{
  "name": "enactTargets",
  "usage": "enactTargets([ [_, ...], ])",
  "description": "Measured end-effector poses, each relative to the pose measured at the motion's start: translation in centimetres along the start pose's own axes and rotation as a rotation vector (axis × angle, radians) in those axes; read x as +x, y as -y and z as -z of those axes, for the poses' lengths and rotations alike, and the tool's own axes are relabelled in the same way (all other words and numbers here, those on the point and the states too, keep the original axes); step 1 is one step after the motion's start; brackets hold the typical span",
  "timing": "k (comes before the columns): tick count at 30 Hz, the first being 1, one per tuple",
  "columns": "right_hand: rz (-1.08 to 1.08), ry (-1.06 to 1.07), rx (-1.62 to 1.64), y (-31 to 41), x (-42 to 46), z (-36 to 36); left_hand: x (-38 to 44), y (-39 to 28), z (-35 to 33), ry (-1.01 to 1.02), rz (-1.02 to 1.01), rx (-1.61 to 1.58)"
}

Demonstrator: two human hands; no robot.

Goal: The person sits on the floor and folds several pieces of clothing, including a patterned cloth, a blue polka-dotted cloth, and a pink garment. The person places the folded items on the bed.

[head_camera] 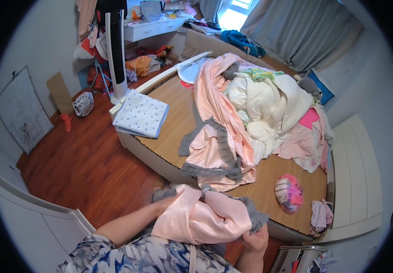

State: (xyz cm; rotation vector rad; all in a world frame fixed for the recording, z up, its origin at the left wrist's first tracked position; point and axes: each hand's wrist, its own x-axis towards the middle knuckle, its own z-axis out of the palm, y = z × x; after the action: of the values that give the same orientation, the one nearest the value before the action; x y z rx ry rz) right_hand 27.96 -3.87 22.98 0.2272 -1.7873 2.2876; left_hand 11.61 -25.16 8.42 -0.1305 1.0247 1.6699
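A pink satin cloth (pixel 213 218) with a grey ruffled edge is held up in folds before my body. My right hand (pixel 257 237) pinches its grey trim at the lower right corner. At the upper left end, my left hand (pixel 168 204) holds up the fabric, blurred and with its fingers mostly hidden by the folds. Just beyond lies a matching pink satin piece with grey ruffles (pixel 210 143), spread over the bare wooden bed base (pixel 169 116). A long peach satin cover (pixel 213 102) runs from it towards the far end.
A cream quilt (pixel 268 99) is heaped on the bed beside a grey plush toy (pixel 308 86). A folded polka-dot cloth (pixel 141 114) lies at the left corner near a tower fan (pixel 117 61). A pink plastic bundle (pixel 289 194) sits at right, before a cream headboard (pixel 357 181).
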Motion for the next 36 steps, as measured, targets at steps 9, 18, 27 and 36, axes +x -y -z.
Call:
enactTargets([
  [9,-0.062,-0.352,0.072,0.5,0.9,1.4,-1.4,-0.5,-0.7,-0.022,-0.298,0.083],
  [18,0.345,-0.693,0.047,4.5,-0.1,6.4,-9.1,-11.4,-3.9,-0.122,-0.981,0.037],
  [27,0.350,-0.746,-0.035,5.4,-1.8,7.5,-12.4,-12.4,-2.8,0.085,-1.041,0.100],
  [36,0.235,-0.710,-0.008,6.4,-2.8,7.4,-12.4,-6.9,1.0,0.333,-0.638,-0.236],
])
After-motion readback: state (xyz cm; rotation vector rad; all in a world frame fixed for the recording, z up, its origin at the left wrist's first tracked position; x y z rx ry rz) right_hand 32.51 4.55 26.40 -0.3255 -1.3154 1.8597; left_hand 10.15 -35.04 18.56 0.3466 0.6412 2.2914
